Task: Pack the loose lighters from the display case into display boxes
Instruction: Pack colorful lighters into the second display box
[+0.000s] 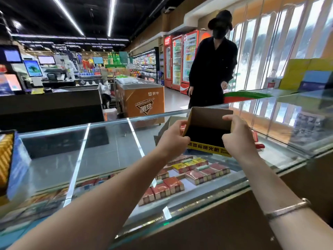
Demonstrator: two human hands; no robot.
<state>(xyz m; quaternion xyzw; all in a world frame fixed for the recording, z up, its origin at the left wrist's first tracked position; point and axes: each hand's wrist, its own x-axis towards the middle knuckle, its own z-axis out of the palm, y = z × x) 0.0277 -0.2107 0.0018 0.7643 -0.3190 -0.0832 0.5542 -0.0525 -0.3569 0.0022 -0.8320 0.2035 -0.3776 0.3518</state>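
An open cardboard display box [209,121], brown inside with a black floor and a yellow front strip, is held just above the glass display case [108,141]. My left hand [173,139] grips its left wall. My right hand [237,136] grips its right wall, thumb over the rim. The box looks empty. No loose lighters show plainly; a red object [259,146] lies on the glass by my right hand.
Cigarette cartons [182,175] lie inside the case under the glass. A second cardboard piece [171,123] lies behind the box. A person in black [212,69] stands across the counter. A blue and yellow box [10,165] stands at the left edge.
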